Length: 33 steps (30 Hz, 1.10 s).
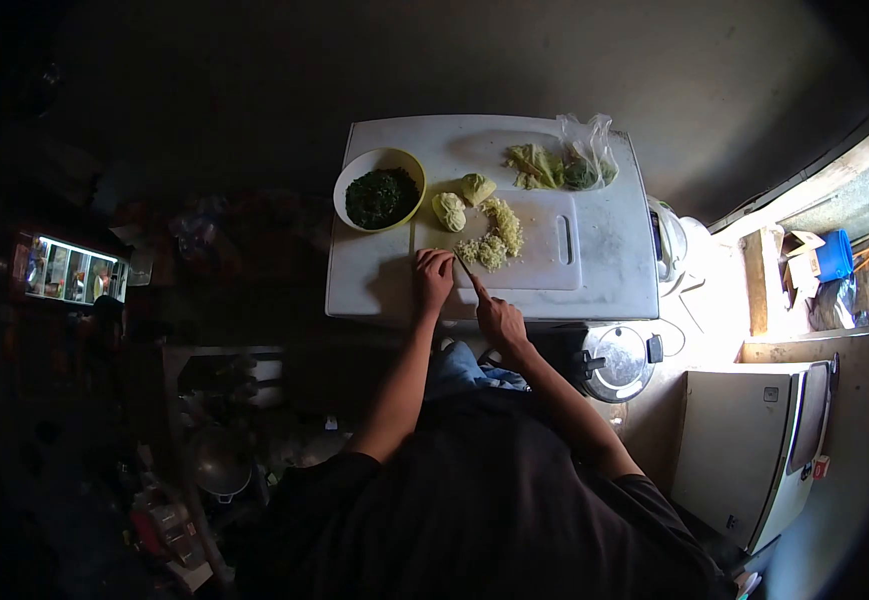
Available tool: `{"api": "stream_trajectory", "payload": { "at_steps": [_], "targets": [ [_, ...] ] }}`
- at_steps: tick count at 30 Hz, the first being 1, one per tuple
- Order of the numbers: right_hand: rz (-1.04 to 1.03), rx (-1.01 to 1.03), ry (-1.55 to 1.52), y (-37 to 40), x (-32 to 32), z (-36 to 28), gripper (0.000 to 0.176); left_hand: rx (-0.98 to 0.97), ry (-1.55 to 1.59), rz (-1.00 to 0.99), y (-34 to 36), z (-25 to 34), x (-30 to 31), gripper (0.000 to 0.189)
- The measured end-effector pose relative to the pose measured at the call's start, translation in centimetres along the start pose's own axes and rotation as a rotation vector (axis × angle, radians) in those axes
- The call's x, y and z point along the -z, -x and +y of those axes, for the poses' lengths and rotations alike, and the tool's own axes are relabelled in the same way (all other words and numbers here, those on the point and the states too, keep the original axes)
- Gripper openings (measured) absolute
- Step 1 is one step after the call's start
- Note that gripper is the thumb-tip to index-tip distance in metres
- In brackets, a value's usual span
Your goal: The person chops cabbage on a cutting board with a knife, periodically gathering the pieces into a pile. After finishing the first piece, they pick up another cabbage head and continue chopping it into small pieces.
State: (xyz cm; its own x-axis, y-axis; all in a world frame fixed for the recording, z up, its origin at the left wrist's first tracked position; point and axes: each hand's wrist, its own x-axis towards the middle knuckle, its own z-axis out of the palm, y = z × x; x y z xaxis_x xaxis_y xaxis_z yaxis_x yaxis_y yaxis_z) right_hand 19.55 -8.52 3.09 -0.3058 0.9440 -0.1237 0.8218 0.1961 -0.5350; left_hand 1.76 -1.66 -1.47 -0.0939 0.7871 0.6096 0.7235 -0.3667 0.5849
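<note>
Head camera, looking down: the right hand has its fingers closed around the handle of a knife, whose blade slants away and to the left over the near part of a white cutting board. Close beside the blade, the left hand is at the board's near left corner with its fingers bent downward (whether they grip a piece, I cannot tell, since the hand hides what is beneath). Beyond the hands, a curved heap of pale green shreds lies in the middle of the board. Two pale chunks sit near each other at the heap's far left side. Left of the board, a bowl with a yellow-green rim holds dark green chopped leaves. At the far right of the white tabletop, a clear plastic bag lies partly around some greens, with loose yellowish leaves just beside it. Below the table's right side stands a round lidded pot.
</note>
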Motion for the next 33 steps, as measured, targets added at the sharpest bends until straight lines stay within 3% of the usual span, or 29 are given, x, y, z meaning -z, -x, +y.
{"api": "stream_trajectory", "payload": {
  "at_steps": [2,11,17,26,33],
  "targets": [
    [-0.016,-0.009,-0.006,0.1,0.1,-0.1,0.068,0.062,0.067,0.014,0.0,-0.1,-0.1,0.006],
    [-0.066,-0.043,0.011,0.3,0.8,-0.7,0.068,-0.012,0.093,-0.105,-0.8,-0.4,1.2,0.004],
    [-0.077,-0.019,0.012,0.2,0.2,-0.6,0.069,0.085,0.155,-0.079,-0.3,-0.8,1.1,0.007],
    [-0.082,-0.015,0.01,0.2,0.8,-0.7,0.068,0.073,0.148,-0.081,-0.3,-1.1,1.1,0.006],
    [0.025,0.047,0.012,-1.6,-1.7,-0.1,0.072,0.053,0.145,-0.058,-0.2,-1.4,0.7,0.006]
  ]
}}
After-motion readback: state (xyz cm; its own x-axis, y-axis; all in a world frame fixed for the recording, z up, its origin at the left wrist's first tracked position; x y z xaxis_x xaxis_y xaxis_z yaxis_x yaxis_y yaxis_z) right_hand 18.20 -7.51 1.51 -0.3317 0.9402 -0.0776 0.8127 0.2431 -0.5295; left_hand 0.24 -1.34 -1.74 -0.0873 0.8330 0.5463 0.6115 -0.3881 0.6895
